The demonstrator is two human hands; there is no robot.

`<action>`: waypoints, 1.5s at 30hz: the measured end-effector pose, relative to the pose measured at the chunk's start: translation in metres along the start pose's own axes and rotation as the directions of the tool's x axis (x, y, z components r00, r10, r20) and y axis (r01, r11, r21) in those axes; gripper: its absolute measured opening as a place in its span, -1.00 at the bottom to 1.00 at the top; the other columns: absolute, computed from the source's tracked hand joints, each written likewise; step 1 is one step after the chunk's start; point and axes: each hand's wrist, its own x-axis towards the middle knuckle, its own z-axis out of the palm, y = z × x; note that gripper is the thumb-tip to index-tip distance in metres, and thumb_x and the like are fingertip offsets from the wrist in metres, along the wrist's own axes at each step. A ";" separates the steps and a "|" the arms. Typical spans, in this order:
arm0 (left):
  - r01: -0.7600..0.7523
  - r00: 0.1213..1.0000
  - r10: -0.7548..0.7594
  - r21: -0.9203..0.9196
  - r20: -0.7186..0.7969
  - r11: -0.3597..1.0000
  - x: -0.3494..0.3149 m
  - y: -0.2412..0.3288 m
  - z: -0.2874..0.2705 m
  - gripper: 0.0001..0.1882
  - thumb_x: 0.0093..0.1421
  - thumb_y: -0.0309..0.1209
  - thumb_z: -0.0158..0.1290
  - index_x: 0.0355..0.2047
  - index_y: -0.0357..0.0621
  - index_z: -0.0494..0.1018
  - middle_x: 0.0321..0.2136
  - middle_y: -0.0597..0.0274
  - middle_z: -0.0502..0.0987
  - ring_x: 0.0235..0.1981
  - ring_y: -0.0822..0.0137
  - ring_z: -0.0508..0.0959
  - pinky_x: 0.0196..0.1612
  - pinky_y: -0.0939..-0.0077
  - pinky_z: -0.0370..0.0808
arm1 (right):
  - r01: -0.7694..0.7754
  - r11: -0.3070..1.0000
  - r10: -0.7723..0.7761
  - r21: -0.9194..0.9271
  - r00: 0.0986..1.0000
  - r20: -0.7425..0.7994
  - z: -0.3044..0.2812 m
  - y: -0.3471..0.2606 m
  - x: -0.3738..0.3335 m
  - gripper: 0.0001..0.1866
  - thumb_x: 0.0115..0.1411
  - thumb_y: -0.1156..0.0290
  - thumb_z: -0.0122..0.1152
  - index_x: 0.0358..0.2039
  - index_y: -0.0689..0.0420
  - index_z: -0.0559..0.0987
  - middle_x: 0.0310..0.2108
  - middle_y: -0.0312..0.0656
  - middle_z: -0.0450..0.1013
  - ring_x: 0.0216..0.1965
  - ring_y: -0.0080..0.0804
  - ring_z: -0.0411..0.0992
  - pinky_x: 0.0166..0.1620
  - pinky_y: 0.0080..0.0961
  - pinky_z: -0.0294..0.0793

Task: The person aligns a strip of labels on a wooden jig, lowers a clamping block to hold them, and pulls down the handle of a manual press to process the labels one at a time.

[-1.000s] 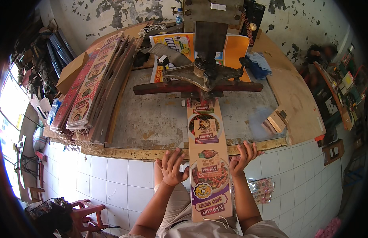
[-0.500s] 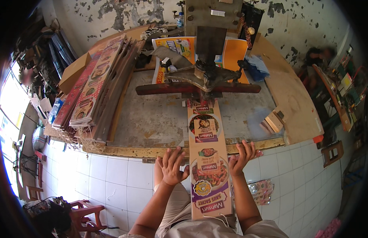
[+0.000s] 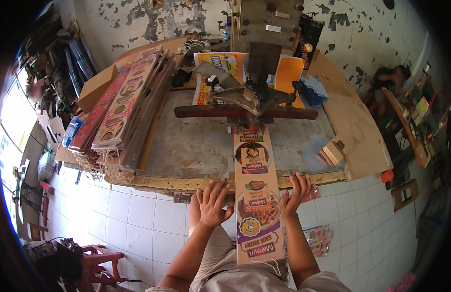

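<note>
Head view: a long printed cardboard strip [image 3: 257, 190] runs between the left hand [image 3: 211, 208] and right hand [image 3: 292, 198], their fingers [image 3: 211, 194] loosely spread. Beyond the fingers, a metal press [image 3: 255, 100] hides the strip's far end. Whether either hand touches the strip (or presses the bench [image 3: 152, 182]) cannot be told.

Daylight's blasting in from the window [image 3: 12, 126] on the left, totally blown out with a bluish fringe, and glare washes over the white floor tiles [image 3: 106, 207] nearby. Right side's dim and mushy (that person [image 3: 392, 76] is basically a smudge). Printed cardboard strip [image 3: 257, 194] looks decently crisp. Fisheye bows the worktable [image 3: 159, 182] edge; corners go black.
</note>
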 end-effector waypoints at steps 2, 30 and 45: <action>0.002 1.000 -0.002 -0.012 0.003 1.000 0.001 0.001 -0.001 -0.38 0.35 -0.08 0.13 0.36 -0.03 0.54 0.48 0.14 0.48 0.61 -0.06 0.22 0.67 -0.20 -0.29 | 0.004 1.000 -0.004 -0.001 1.000 0.000 0.000 0.002 -0.001 -0.49 0.68 0.01 -0.11 0.37 0.05 0.53 0.46 -0.08 0.42 0.61 0.11 0.11 0.65 0.25 -0.31; 0.114 0.993 -0.105 -0.189 0.053 0.975 0.014 0.018 -0.025 -0.36 0.45 0.17 0.00 0.36 0.14 0.61 0.54 0.11 0.42 0.58 -0.05 0.28 0.63 -0.16 -0.17 | -0.903 0.295 0.214 0.312 0.380 0.900 -0.148 -0.080 0.051 -0.18 0.58 0.45 0.19 0.69 0.21 0.03 -0.35 -0.35 0.53 -0.33 -0.74 0.40 -0.21 -0.68 0.38; 0.192 0.981 -0.175 -0.299 0.084 0.935 0.045 0.031 -0.062 -0.46 0.44 -0.08 0.00 0.31 0.01 0.60 0.45 0.10 0.48 0.47 -0.05 0.40 0.56 -0.17 0.02 | -0.858 0.237 0.376 0.456 0.513 0.771 -0.113 -0.084 0.044 -0.36 0.55 0.48 0.30 0.57 0.22 0.37 -0.32 -0.48 0.51 -0.36 -0.83 0.31 -0.30 -0.77 0.23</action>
